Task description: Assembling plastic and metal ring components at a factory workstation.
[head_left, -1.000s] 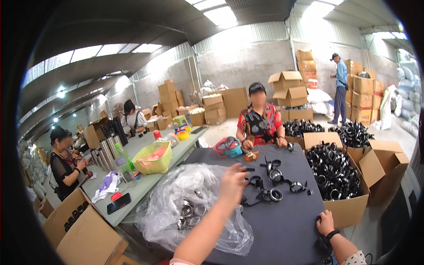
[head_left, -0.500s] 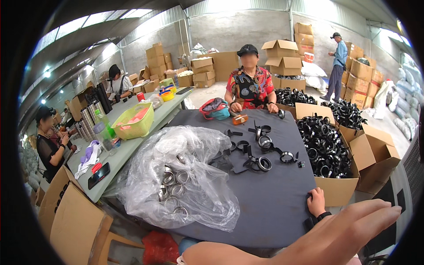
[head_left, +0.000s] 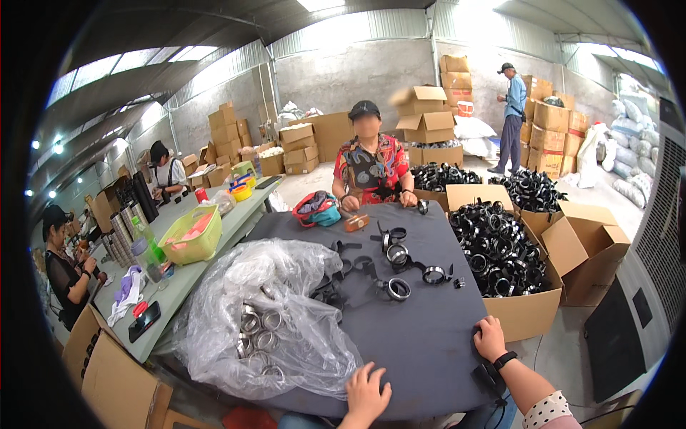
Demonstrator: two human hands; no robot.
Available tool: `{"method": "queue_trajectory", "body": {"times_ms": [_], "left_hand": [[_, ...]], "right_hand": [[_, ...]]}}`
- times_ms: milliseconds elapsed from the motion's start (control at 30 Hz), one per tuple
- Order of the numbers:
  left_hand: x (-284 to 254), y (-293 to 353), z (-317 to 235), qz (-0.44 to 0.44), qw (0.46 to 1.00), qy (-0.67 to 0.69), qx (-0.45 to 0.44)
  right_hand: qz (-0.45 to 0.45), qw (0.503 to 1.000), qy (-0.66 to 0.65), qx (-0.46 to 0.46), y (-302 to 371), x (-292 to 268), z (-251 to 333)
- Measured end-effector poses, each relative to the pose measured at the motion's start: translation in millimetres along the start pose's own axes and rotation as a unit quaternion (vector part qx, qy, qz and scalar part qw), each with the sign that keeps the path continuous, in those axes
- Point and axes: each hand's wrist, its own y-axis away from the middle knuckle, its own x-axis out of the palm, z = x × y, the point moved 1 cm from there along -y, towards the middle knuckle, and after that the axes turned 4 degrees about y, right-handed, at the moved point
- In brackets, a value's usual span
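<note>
My left hand is low over the near edge of the dark grey tabletop, fingers spread and holding nothing. Beside its fingertips lies the rim of a clear plastic bag with several silver metal rings inside. My right hand, with a black wristband, rests on the table's right edge, its fingers loosely laid and slightly bent, with nothing in them. Further off on the tabletop lie several metal rings with black straps, apart from both hands. A small black clip sits near the right side.
Across the table sits a person in a red patterned shirt, beside an orange-brown block and a cloth bag. Open cartons of black-strapped rings stand at the right. A green side table bears a yellow-green basket.
My left arm, stretched across to the right before, has drawn back, and its hand is now at the near table edge. My right hand stays on the table's right edge. The view has shifted.
</note>
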Motion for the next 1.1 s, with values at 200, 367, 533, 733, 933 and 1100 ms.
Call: {"method": "queue_trajectory", "body": {"times_ms": [200, 367, 533, 733, 933, 1100], "left_hand": [[20, 8, 10, 0.098, 0.991, 0.083, -0.045], [28, 19, 23, 0.051, 0.993, 0.103, -0.016], [23, 13, 15, 0.049, 0.993, 0.107, -0.018], [27, 17, 18, 0.053, 0.992, 0.116, -0.012], [24, 14, 18, 0.033, 0.993, 0.116, 0.001], [15, 8, 10, 0.039, 0.992, 0.116, -0.008]], "right_hand": [[0.0, 1.0, -0.007, -0.002, -1, 2, 2], [0.003, 1.0, -0.013, 0.007, -3, 4, 2], [-0.006, 1.0, -0.017, 0.004, -4, 7, -1], [-0.002, 1.0, -0.019, 0.004, -1, 3, 0], [-0.005, 1.0, -0.01, 0.001, -2, 2, 2], [0.018, 1.0, -0.007, 0.014, -1, 5, -2]]}}
